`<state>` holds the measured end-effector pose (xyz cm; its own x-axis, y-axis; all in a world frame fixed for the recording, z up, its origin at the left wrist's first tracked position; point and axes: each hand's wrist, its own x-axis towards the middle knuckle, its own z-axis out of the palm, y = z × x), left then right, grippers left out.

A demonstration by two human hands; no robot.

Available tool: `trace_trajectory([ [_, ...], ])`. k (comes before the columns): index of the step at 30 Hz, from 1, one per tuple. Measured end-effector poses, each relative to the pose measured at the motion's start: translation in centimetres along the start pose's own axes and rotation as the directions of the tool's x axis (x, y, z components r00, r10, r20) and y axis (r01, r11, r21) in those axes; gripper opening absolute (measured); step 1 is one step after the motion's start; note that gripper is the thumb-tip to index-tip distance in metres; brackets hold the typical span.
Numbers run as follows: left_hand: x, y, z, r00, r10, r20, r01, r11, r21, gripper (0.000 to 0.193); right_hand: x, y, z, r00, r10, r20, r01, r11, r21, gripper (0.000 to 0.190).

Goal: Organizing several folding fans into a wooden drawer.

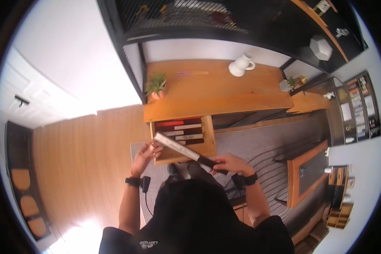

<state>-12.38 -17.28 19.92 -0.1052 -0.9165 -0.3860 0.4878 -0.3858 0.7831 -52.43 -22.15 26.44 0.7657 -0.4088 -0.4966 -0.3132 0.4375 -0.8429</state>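
My right hand [230, 164] grips the dark end of a long, slim object [177, 148], perhaps a book or case, with a pale side that bears writing. It slants up to the left over the front of a pulled-out wooden drawer [211, 135]. Close to its pale far end is my left hand [147, 155], fingers apart; whether a fingertip touches it I cannot tell. Inside the drawer lie several flat items in a row, one red [173, 123], others dark with pale edges [189, 137]. Part of the drawer's inside is hidden behind the held object.
Above the drawer is a wooden cabinet top [216, 95] with a potted plant [156, 84], a white jug [241, 65] and a small planter [286, 85]. A low wooden-framed table [292, 184] stands on a grey rug [263, 136] to the right.
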Motion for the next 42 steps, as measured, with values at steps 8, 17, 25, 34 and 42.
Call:
trace_trajectory([
  [8, -10.9, -18.3, -15.3, 0.602, -0.134, -0.787, 0.107, 0.990, -0.087, 0.047, 6.3, 3.7, -9.3, 0.950, 0.304, -0.069, -0.309, 0.892, -0.330, 0.018],
  [17, -27.1, -35.7, -7.5, 0.273, -0.590, -0.760, 0.296, 0.803, -0.517, 0.040, 19.6, 9.9, -11.7, 0.952, 0.289, 0.097, -0.122, 0.651, -0.750, 0.021],
  [25, -25.5, -34.1, -2.0, 0.358, -0.497, -0.790, 0.331, 0.859, -0.390, 0.039, 23.8, 11.6, -9.6, 0.900, 0.436, 0.019, -0.368, 0.781, -0.505, 0.017],
  [34, -23.0, -30.1, -4.2, 0.349, -0.377, -0.858, 0.198, 0.925, -0.325, 0.039, 20.1, 4.9, -7.6, 0.727, 0.536, 0.430, -0.685, 0.611, 0.396, 0.020],
  [42, -21.8, -30.0, -4.8, 0.404, -0.409, -0.819, 0.288, 0.906, -0.310, 0.040, 18.3, 4.8, 0.4, 0.856, 0.425, 0.296, -0.461, 0.364, 0.809, 0.013],
])
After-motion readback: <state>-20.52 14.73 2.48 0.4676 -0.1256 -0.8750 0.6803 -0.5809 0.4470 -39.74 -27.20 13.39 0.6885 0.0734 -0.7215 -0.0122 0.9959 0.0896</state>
